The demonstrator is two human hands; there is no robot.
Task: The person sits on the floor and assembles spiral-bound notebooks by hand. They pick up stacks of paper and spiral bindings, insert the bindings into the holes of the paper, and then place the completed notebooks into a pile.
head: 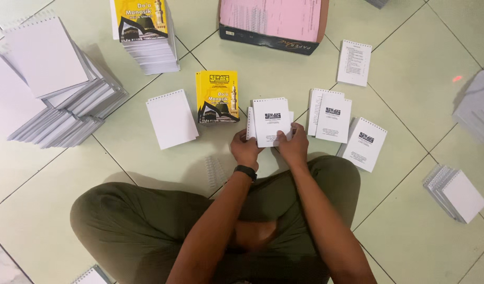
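A small white booklet (pixel 271 120) with a black emblem on its top page lies on the tiled floor in front of my crossed legs. My left hand (pixel 245 149) grips its lower left edge; a black band sits on that wrist. My right hand (pixel 293 145) grips its lower right edge. To its left lie a yellow-covered booklet (pixel 217 96) and a plain white spiral pad (pixel 171 118). A loose wire spiral (pixel 215 171) rests near my left knee.
White booklets with emblems (pixel 330 115) (pixel 364 143) lie to the right, a printed sheet (pixel 354 62) behind them. Stacks of spiral pads (pixel 47 84) fill the left; a yellow-topped pile (pixel 146 34) and a box of pink paper (pixel 273 23) sit at the back. More pads (pixel 457 192) lie right.
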